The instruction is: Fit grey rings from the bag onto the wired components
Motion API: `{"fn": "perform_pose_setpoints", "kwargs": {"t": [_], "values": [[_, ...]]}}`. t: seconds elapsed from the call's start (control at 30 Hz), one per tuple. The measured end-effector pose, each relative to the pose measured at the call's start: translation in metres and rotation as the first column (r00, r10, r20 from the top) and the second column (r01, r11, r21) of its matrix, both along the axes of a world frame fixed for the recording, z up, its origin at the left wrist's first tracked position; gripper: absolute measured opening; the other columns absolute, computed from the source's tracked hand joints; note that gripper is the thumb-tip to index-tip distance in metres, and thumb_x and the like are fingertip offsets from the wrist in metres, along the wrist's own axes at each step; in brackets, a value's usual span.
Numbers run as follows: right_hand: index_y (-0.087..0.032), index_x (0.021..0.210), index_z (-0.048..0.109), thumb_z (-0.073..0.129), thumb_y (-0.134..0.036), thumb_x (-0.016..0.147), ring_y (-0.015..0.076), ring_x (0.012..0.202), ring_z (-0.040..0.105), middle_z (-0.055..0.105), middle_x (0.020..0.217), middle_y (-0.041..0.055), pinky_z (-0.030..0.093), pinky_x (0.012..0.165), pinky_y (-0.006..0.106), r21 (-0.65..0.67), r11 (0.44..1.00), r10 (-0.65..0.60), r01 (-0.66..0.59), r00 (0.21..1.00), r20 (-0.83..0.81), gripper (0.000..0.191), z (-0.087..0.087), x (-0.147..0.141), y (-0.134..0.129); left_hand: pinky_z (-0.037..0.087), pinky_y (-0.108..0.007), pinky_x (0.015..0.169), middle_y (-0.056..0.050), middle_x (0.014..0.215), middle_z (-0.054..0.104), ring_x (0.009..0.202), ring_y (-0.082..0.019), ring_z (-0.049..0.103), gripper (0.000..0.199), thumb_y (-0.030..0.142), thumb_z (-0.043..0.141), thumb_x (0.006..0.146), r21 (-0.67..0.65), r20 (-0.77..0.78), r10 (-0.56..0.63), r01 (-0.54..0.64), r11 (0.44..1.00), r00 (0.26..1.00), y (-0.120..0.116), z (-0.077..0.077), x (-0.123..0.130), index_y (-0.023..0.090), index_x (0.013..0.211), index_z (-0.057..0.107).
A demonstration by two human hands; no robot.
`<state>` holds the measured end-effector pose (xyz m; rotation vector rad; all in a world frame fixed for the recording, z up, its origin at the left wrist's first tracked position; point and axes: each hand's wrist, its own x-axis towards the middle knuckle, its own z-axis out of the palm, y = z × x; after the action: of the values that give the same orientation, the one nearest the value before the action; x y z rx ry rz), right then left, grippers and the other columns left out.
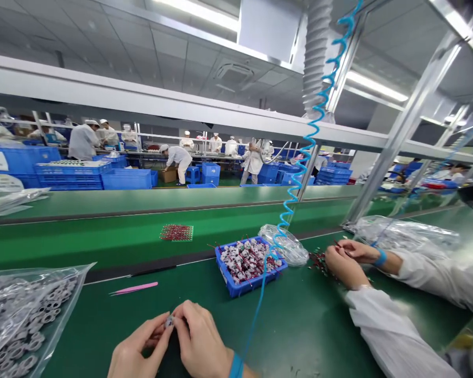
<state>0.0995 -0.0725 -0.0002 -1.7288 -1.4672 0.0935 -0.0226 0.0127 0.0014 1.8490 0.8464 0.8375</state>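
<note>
Low in the head view, my left hand (141,344) and my right hand (202,338) meet over the green worktop. Between their fingertips is a small grey plastic part (168,321), pinched from both sides; the fingers cover much of it. A blue wristband (235,366) circles my right wrist. Pink tweezers (137,288) lie beyond my left hand. To the left, a clear bag (69,294) holds many grey ring-shaped parts (31,341). Ahead and to the right stands a blue tray (236,290) filled with small white parts with red wires (246,260).
A red-wired board panel (177,232) rests on the green conveyor belt (114,239). A coiled blue hose (294,194) hangs down past the tray, near a clear plastic bag (289,247). At right, a co-worker's hands (349,260) handle small red-wired parts.
</note>
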Motion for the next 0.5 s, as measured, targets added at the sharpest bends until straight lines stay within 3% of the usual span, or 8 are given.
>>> {"fn": "perform_pose_setpoints", "kwargs": {"t": [0.17, 0.27, 0.37, 0.43, 0.5], "values": [[-0.020, 0.079, 0.047, 0.040, -0.012, 0.090, 0.0173, 0.080, 0.052, 0.058, 0.086, 0.0029, 0.036, 0.076, 0.031, 0.092, 0.996, -0.009, -0.011, 0.977, 0.212, 0.015, 0.028, 0.013, -0.004, 0.060, -0.028, 0.062, -0.001, 0.086, 0.075, 0.071, -0.025, 0.071, 0.038, 0.054, 0.069, 0.067, 0.172, 0.069, -0.027, 0.015, 0.985, 0.997, 0.005, 0.001, -0.001, 0.028, 0.094, 0.074], [-0.019, 0.079, 0.050, 0.039, -0.015, 0.093, 0.0179, 0.085, 0.052, 0.058, 0.087, 0.0037, 0.034, 0.079, 0.033, 0.238, 0.965, -0.158, 0.109, 0.967, 0.201, 0.019, 0.050, 0.049, -0.011, 0.060, -0.026, 0.058, -0.001, 0.093, 0.074, 0.075, -0.024, 0.071, 0.040, 0.054, 0.065, 0.072, 0.232, 0.069, -0.035, 0.018, 0.973, 0.997, 0.009, 0.001, -0.002, 0.030, 0.104, 0.071], [-0.020, 0.076, 0.053, 0.041, -0.023, 0.092, 0.0199, 0.087, 0.053, 0.060, 0.087, 0.0054, 0.036, 0.082, 0.035, 0.342, 0.876, -0.405, 0.340, 0.903, 0.141, 0.020, 0.065, 0.108, -0.026, 0.054, -0.023, 0.046, -0.002, 0.104, 0.071, 0.080, -0.024, 0.070, 0.036, 0.053, 0.061, 0.078, 0.236, 0.022, -0.010, 0.005, 0.972, 1.000, 0.012, 0.000, -0.004, 0.032, 0.106, 0.069], [-0.021, 0.072, 0.054, 0.045, -0.031, 0.088, 0.0214, 0.086, 0.054, 0.060, 0.083, 0.0053, 0.038, 0.081, 0.035, 0.331, 0.783, -0.589, 0.527, 0.799, 0.122, 0.021, 0.068, 0.151, -0.038, 0.051, -0.022, 0.042, -0.002, 0.110, 0.069, 0.083, -0.024, 0.069, 0.034, 0.052, 0.057, 0.082, 0.232, 0.026, 0.005, -0.011, 0.973, 1.000, 0.011, -0.001, -0.004, 0.032, 0.107, 0.068], [-0.020, 0.069, 0.055, 0.045, -0.035, 0.084, 0.0245, 0.086, 0.053, 0.061, 0.083, 0.0080, 0.038, 0.081, 0.039, 0.322, 0.721, -0.670, 0.613, 0.736, 0.099, 0.023, 0.066, 0.188, -0.048, 0.049, -0.022, 0.041, -0.002, 0.112, 0.068, 0.087, -0.024, 0.068, 0.031, 0.050, 0.054, 0.084, 0.239, 0.023, 0.000, -0.006, 0.971, 1.000, 0.010, -0.002, -0.003, 0.032, 0.106, 0.068]]}}
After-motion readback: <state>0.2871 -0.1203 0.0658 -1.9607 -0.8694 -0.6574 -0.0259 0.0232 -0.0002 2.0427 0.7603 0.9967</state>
